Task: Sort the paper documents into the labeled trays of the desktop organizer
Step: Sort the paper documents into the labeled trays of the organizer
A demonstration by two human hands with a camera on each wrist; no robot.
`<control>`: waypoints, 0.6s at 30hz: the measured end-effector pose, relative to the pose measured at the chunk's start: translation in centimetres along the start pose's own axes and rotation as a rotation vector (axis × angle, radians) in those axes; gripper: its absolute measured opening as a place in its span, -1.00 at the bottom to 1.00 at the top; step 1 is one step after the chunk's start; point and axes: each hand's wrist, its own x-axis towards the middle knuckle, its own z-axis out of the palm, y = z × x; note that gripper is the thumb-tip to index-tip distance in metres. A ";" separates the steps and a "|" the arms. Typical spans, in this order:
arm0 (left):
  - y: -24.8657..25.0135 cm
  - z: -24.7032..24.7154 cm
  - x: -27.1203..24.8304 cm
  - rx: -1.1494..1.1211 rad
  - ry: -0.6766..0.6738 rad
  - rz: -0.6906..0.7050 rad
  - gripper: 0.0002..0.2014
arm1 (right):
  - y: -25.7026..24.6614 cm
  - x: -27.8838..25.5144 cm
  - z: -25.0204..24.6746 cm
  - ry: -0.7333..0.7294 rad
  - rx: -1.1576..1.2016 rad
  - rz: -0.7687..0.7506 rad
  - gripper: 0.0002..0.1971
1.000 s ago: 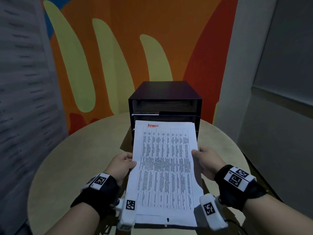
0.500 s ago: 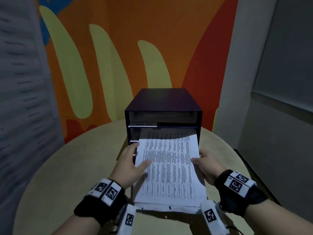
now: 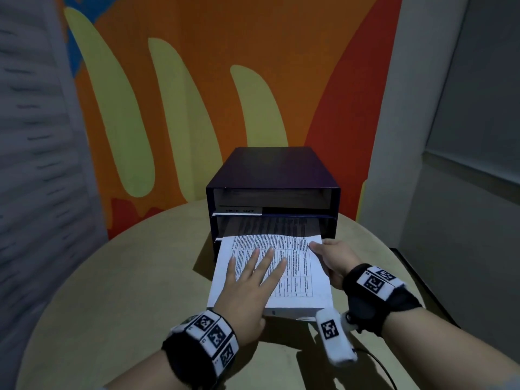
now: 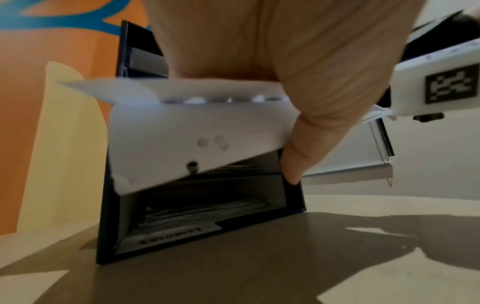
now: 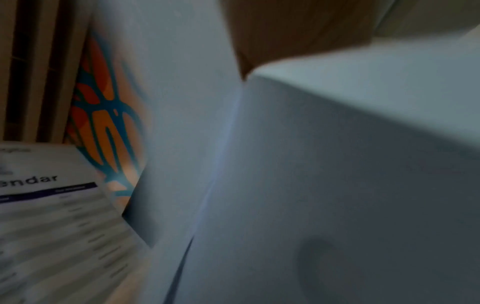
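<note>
The left hand (image 3: 251,282) lies flat with straight, spread fingers on top of the white printed paper document (image 3: 298,273), thumb beneath its near edge. The document's far end sits inside the second slot of the dark blue box-shaped desktop organizer (image 3: 271,171), its near part jutting out above the round beige worktop (image 3: 112,291). The right hand (image 3: 333,261) grips the document's right edge, fingers curled under.
</note>
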 end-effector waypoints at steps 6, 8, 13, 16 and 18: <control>-0.6 -0.9 1.1 -0.052 -0.003 -0.032 -0.01 | -1.5 -3.8 0.5 0.049 -0.132 -0.167 -0.70; -0.8 -1.2 1.6 -0.087 -0.001 -0.050 -0.05 | -1.7 -4.9 0.5 0.074 -0.236 -0.222 -0.78; -1.6 -1.7 3.2 -0.266 0.038 -0.102 -0.19 | -1.2 -6.4 0.2 0.107 -0.744 -0.438 -0.44; -2.2 -1.9 4.5 -0.393 0.122 -0.123 -0.29 | -0.7 -7.0 0.7 0.155 -0.941 -0.637 -0.61; -2.7 -2.1 5.5 -0.476 0.196 -0.142 -0.46 | -0.5 -7.0 1.2 0.123 -0.979 -0.741 -0.72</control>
